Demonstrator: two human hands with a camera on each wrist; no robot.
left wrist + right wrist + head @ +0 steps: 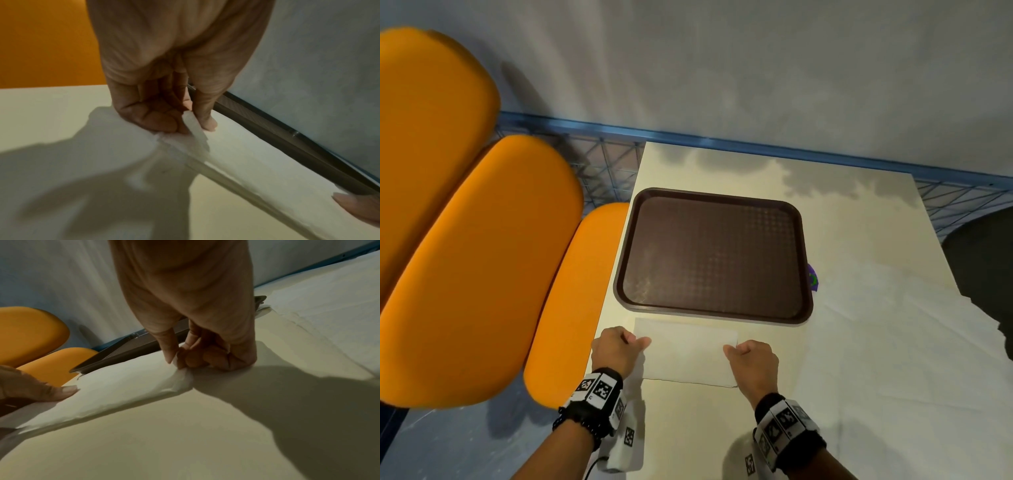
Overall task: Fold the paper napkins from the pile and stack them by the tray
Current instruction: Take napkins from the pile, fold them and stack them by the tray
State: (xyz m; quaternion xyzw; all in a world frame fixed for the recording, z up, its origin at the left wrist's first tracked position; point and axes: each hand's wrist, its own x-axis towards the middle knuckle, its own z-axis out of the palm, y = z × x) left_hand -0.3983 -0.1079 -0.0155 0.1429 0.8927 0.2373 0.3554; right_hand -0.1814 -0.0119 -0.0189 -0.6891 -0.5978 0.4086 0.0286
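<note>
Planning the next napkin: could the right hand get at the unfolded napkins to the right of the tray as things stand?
Probably yes. The pile lies just right of the right hand, nothing between, but that hand first has to release the napkin it pinches.

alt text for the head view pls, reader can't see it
Both hands, left hand and right hand, pinch the side edges of a white napkin lying on a cream table just before a dark brown tray. Orange seats stand left.

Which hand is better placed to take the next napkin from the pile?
Right, probably. The pile of unfolded napkins lies on the right hand's side of the table; the left hand pinches the folded napkin's far edge, below the tray.
</note>
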